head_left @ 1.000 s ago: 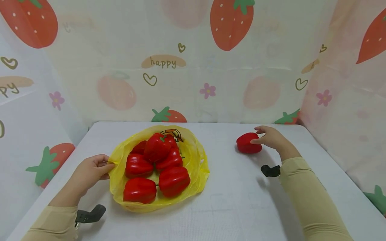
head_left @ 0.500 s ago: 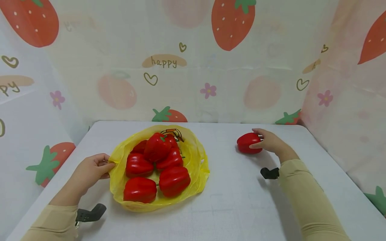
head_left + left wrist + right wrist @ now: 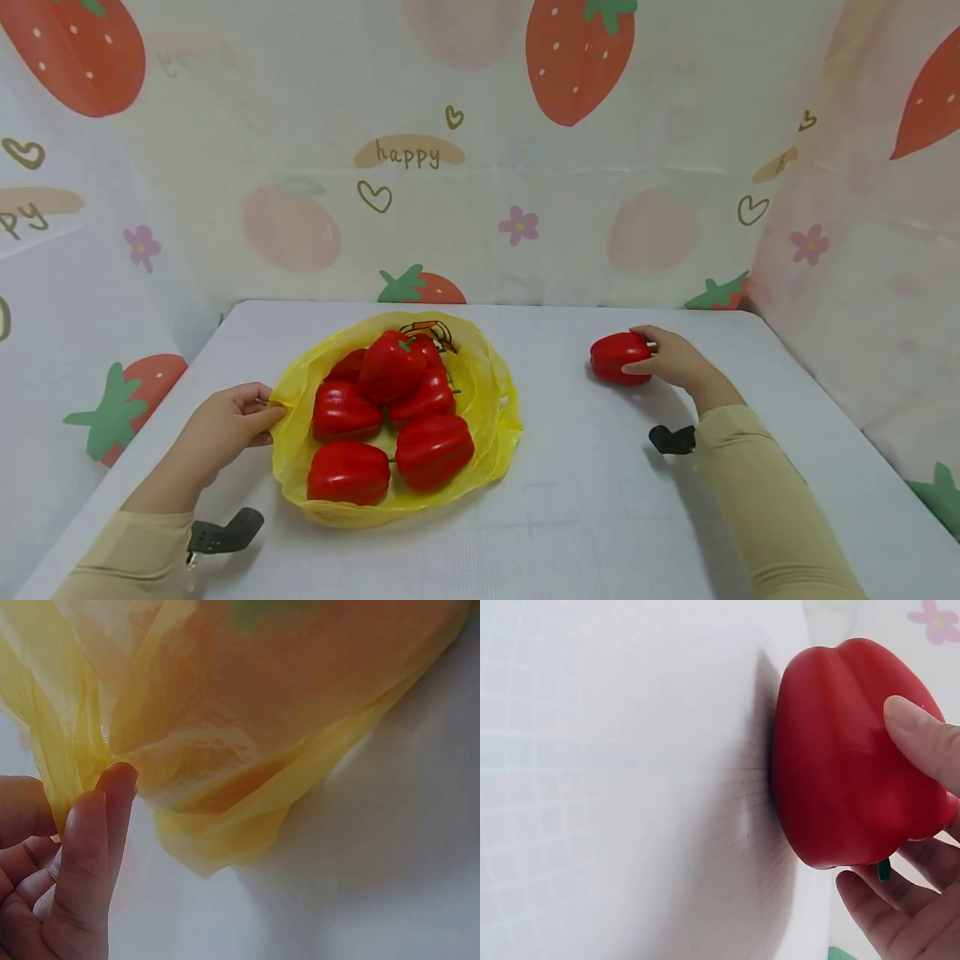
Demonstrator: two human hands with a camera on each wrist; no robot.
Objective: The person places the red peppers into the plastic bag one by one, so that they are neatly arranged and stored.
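Observation:
On the left side of the table, my left hand (image 3: 225, 425) pinches the rim of a yellow plastic bag (image 3: 491, 433). The left wrist view shows the bag's thin film (image 3: 67, 735) between thumb and fingers. Several red bell peppers (image 3: 348, 473) lie inside the open bag, one piled on top (image 3: 392, 367). At the right, a lone red bell pepper (image 3: 617, 357) lies on its side. My right hand (image 3: 678, 362) grips its stem end, thumb on the near side. In the right wrist view this bell pepper (image 3: 840, 757) still appears against the tabletop; some fingertips are hidden behind it.
A white table (image 3: 547, 533) bears everything. Fabric walls (image 3: 562, 192) printed with strawberries and hearts enclose its back and sides. A dark wrist camera (image 3: 225, 533) sticks out from the left sleeve, another (image 3: 671, 439) from the right sleeve.
My right hand has moved slightly lower and left, its fingers closing round the lone bell pepper, which has barely shifted. The left hand and the bag have stayed still.

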